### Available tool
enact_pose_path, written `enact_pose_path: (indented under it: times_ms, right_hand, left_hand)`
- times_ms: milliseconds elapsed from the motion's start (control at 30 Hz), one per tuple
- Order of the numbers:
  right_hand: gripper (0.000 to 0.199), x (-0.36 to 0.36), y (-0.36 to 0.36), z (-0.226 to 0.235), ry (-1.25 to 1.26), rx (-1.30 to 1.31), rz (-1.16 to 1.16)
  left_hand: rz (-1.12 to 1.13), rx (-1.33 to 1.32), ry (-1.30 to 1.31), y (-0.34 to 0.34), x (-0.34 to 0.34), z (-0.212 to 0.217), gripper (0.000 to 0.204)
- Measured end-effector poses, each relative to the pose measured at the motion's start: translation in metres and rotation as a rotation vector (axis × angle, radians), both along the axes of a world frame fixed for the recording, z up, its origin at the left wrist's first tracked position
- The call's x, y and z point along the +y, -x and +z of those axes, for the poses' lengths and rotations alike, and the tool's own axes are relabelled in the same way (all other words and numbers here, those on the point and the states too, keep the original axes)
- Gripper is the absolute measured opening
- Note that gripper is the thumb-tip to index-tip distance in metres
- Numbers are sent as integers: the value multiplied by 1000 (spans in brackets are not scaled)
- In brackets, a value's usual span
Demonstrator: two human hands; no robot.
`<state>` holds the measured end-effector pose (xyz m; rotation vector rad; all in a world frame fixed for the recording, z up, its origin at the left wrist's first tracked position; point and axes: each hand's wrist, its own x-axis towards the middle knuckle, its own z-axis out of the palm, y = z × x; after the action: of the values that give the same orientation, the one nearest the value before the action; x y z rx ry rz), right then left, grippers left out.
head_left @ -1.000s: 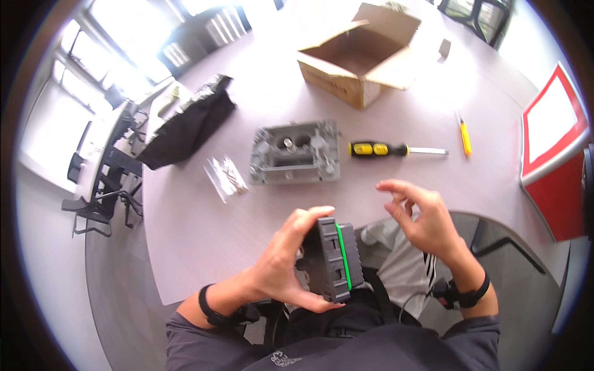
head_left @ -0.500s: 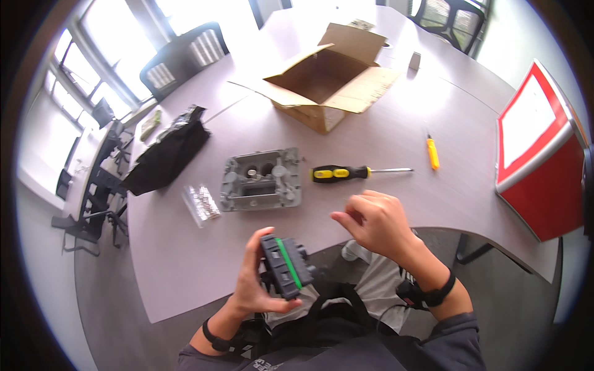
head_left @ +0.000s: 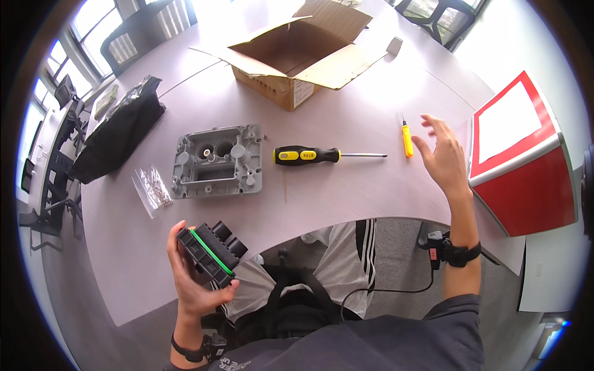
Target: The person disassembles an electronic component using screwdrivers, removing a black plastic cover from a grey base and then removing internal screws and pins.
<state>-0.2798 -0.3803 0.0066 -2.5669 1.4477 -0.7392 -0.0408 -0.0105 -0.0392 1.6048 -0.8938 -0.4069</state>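
Observation:
A black plastic module with a green seal strip and two round ports [head_left: 213, 252] is gripped at its ends between the thumb and fingers of my left hand [head_left: 192, 278], in front of the table edge. My right hand [head_left: 447, 157] is held over the right side of the table, fingers apart and nothing in it. Just left of it lies a small yellow screwdriver [head_left: 407, 141]. A larger black and yellow screwdriver [head_left: 307, 156] lies mid-table, its shaft pointing right. Beside its handle sits a grey housing [head_left: 252, 185] with round holes and corner bosses.
A clear bag of screws [head_left: 153, 190] lies left of the housing, near a black bag [head_left: 120, 130]. The open cardboard box [head_left: 263, 86] stands behind. A red and white stand [head_left: 526, 191] rises at right, close to my right forearm. A cable runs from my right wrist.
My right hand has swung right and away from me toward the small yellow screwdriver, and its fingers have spread. My left hand still grips the module. The view has shifted.

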Motion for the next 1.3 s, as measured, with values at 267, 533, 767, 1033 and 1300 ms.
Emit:
enact_pose_path:
  times_ms: [267, 533, 767, 1033, 1300]
  right_hand:
    - [40, 53, -88, 1, -38, 227, 751]
    - [27, 69, -74, 14, -266, -394, 644]
    - [54, 140, -108, 86, -1481, -1120, 1100]
    - [51, 146, -144, 87, -1478, -1167, 1263]
    - [48, 153, -153, 88, -1407, -1213, 1391]
  left_hand:
    - [-67, -106, 24, -7, -3, -3, 108]
    - [-240, -46, 68, -15, 1, 2, 113]
    - [-254, 47, 85, -17, -1, -4, 108]
    - [-249, 55, 34, -14, -2, 18, 105]
    - [-281, -54, 29, -13, -4, 37, 107]
